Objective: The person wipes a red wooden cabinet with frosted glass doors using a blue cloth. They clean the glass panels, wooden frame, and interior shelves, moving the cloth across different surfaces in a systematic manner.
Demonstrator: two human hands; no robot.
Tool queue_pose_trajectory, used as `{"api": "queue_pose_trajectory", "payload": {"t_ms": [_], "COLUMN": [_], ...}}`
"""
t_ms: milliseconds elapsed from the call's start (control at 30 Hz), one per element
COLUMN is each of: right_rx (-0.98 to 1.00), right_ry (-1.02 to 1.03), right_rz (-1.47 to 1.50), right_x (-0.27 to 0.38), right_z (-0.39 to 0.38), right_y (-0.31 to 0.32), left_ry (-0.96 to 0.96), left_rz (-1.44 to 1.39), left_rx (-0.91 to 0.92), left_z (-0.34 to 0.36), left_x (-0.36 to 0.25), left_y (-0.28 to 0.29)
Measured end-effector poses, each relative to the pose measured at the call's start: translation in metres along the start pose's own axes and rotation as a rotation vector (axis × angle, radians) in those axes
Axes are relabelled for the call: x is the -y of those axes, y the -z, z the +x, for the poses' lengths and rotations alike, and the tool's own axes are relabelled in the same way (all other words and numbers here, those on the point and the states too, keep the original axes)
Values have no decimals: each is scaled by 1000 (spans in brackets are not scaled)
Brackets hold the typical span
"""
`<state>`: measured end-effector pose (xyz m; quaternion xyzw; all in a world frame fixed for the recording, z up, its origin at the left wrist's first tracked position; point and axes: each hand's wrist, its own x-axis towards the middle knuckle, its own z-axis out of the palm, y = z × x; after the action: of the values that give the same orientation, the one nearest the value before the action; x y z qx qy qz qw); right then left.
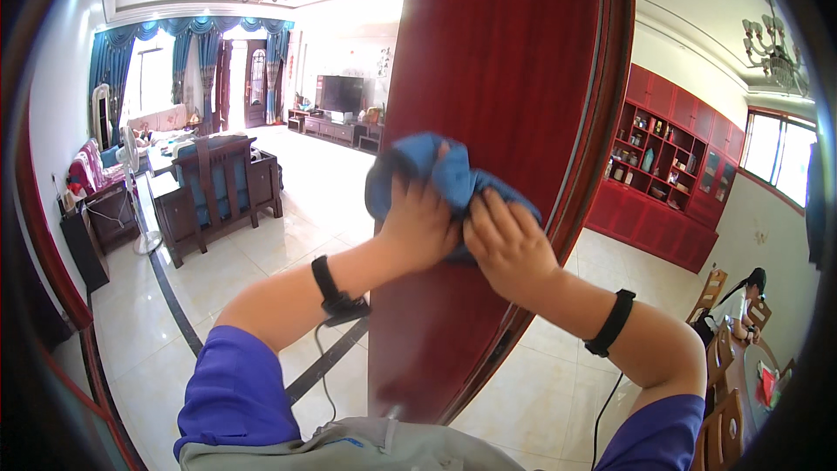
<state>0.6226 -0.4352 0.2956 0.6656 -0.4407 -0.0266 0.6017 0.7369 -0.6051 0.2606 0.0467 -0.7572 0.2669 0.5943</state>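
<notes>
Both of my hands grip a bunched blue cloth [427, 157] in front of the tall red-brown wooden door panel [488, 52]. My left hand [417, 227] holds the left part of the cloth with curled fingers, and my right hand [510, 244] grips its right part a little lower, near the door's right edge. The cloth appears to be against the door face, though exact contact is hard to tell. A black band with a wire sits on each of my forearms.
A living room at left has a wooden sofa [209, 192], white fan [146, 242] and television [340, 93]. At right stand red cabinets [654, 209], and a person [731, 310] sits on a chair at a round table [758, 358]. The door frame [602, 96] borders the panel.
</notes>
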Motion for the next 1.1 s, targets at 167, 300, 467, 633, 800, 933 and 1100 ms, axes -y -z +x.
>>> {"api": "queue_pose_trajectory", "payload": {"t_ms": [167,300,467,633,800,933,1100], "right_rx": [-36,-90,-186,-235,-140,-81,-36], "right_ry": [19,-205,-386,-558,-587,-560,-463], "right_rz": [76,11,-59,-58,12,38,145], "right_x": [-4,-34,-23,36,97,143,208], "right_z": [2,35,44,37,19,-9,-56], "right_y": [2,14,10,-19,-38,-54,-72], "left_ry": [-145,-66,68,383,568,643,792], "left_rz": [-36,-17,-5,-90,-75,-103,-289], "left_rx": [89,-48,-243,-58,13,74,246], "left_z": [4,57,69,28,-40,-105,-198], "left_x": [18,42,29,5,-17,-41,-86], "left_y": [12,6,-3,2,-8,-21,-25]}}
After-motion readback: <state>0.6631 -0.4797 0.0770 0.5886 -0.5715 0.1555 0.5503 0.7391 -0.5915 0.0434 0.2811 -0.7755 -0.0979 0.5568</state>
